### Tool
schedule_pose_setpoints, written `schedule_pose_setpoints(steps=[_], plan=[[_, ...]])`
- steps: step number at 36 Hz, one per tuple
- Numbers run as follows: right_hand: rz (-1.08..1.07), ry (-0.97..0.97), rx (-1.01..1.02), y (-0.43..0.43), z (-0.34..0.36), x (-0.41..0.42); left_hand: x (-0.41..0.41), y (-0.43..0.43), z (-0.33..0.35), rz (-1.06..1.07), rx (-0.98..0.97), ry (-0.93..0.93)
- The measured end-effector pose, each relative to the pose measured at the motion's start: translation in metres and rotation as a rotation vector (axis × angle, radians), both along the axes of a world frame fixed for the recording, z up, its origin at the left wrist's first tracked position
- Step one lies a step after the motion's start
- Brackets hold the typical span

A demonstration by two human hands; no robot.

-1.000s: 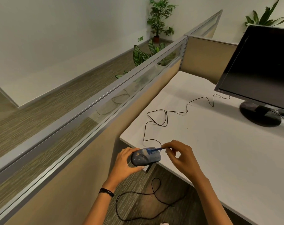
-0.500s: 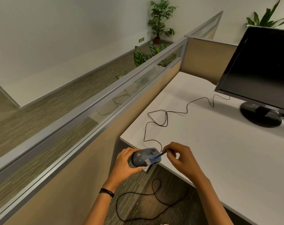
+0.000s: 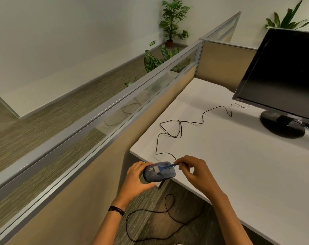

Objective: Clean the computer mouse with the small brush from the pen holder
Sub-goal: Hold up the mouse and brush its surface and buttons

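A dark grey computer mouse (image 3: 165, 175) with pale specks on its back is held just off the near corner of the white desk (image 3: 238, 165). My left hand (image 3: 137, 177) grips it from the left side. My right hand (image 3: 194, 172) pinches the blue handle of a small brush (image 3: 163, 167), whose pale bristles rest on the top of the mouse near its left end. The mouse's black cable (image 3: 178, 129) loops over the desk toward the monitor. No pen holder is in view.
A black monitor (image 3: 282, 76) on a round stand (image 3: 281, 127) occupies the desk's right back. A beige partition with a glass strip (image 3: 114, 117) runs along the left. Another black cable (image 3: 150, 218) loops on the carpet below. Potted plants stand beyond the partition.
The brush head has swept from the mouse's right front, down its near side, to the top left of its back. My left hand keeps the mouse in the same place.
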State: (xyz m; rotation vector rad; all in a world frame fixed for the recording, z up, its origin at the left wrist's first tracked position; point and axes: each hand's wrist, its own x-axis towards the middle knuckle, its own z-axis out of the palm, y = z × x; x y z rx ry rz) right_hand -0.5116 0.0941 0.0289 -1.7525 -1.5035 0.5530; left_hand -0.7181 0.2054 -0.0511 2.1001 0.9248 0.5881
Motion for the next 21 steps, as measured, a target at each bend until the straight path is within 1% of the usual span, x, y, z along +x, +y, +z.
schedule_pose_setpoints(steps=[3, 7, 13, 18, 21], plan=[[0.007, 0.010, 0.002, 0.0017, -0.0009, 0.0006, 0.0019, 0.0007, 0.0003, -0.002, 0.003, -0.003], [-0.026, 0.013, 0.069, 0.0036, -0.0015, -0.0019, 0.0022, 0.0017, -0.0011, 0.006, 0.007, -0.007], [-0.002, 0.019, 0.023, 0.0055, -0.0042, -0.0009, 0.0032, 0.0031, -0.0014, 0.011, 0.002, -0.016], [-0.021, 0.034, 0.072, 0.0057, -0.0029, 0.0015, 0.0011, 0.0046, -0.0027, 0.022, 0.008, -0.016], [-0.005, 0.018, 0.051, 0.0066, -0.0026, 0.0024, 0.0010, 0.0046, -0.0018, 0.027, -0.005, -0.019]])
